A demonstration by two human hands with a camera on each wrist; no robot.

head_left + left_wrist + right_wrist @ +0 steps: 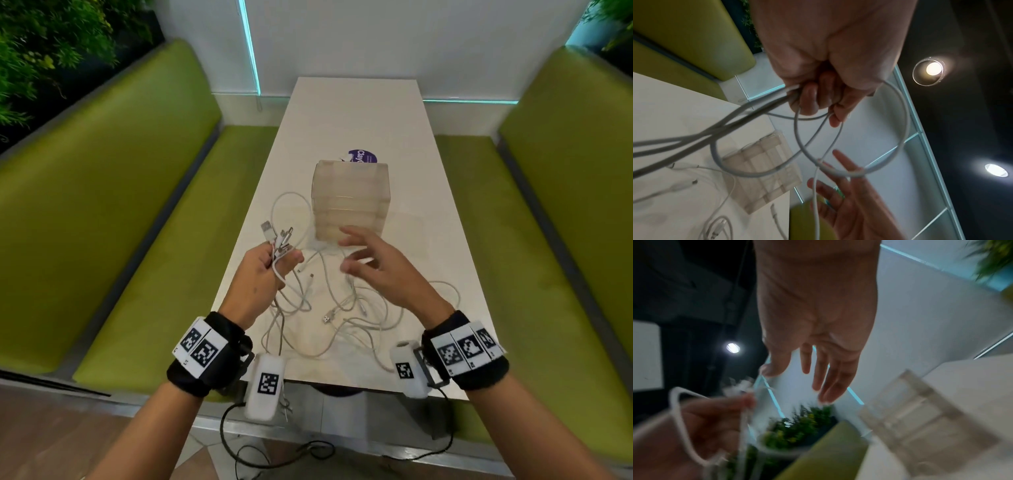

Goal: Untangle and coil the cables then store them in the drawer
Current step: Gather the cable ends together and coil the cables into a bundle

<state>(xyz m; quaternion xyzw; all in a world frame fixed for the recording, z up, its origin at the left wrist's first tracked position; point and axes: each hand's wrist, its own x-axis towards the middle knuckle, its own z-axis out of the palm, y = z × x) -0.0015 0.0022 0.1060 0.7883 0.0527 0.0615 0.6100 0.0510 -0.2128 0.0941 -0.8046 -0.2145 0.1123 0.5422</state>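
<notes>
Left hand [258, 277] gripping cables [308, 301], plug ends [278, 238] shown from the head, hidden from left wrist, right hand [376, 267] spread, empty

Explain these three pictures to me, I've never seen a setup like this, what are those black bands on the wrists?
No machine here: a person wears three cameras. One picture looks down from the head; the other two look along each hand, from the black wristbands with square markers. On the white table a tangle of white cables lies in front of a small translucent drawer unit. The left hand grips a bunch of cable ends; the right hand is open above the tangle, gripping nothing.
</notes>
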